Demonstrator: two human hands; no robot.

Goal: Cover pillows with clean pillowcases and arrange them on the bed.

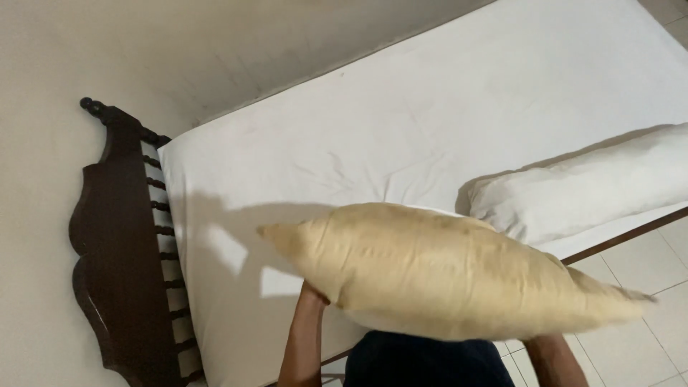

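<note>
I hold a bare tan pillow [444, 269] up in front of me, above the near edge of a bed with a white sheet [373, 136]. My left hand [313, 294] grips the pillow's underside near its left end; only the wrist and a bit of the hand show. My right hand is hidden behind the pillow, with just the forearm visible at the lower right. The pillow casts a shadow on the sheet near the headboard.
A dark carved wooden headboard [118, 244] stands at the left against a beige wall. A long white bolster pillow [580, 183] lies along the bed's right edge. Pale floor tiles [645, 272] show at the lower right.
</note>
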